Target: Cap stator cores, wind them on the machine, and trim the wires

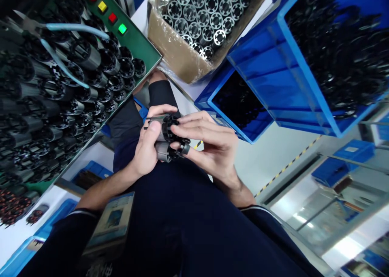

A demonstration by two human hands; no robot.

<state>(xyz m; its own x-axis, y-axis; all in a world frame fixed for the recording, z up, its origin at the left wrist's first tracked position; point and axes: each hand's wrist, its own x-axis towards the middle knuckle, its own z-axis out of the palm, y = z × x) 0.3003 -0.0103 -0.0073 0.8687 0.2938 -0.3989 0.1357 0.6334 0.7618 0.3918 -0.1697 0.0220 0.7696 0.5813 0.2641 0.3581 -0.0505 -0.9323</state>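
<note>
Your left hand [146, 147] and right hand [212, 143] hold the slotted stator core [164, 143] in mid-air, fingers [200, 125] curled round it, a thin dark strip [154, 118] at its end. Slack fingers could drop the core; forcing could bend the strip.

Packed rows of black slotted cylinders [69, 86] beside a green panel [133, 38] hem in the left hand [146, 147]. A cardboard box [178, 54] and a blue plastic crate [234, 111] block the way ahead; open room lies right of the right hand [212, 147], over the pale floor [267, 155].
</note>
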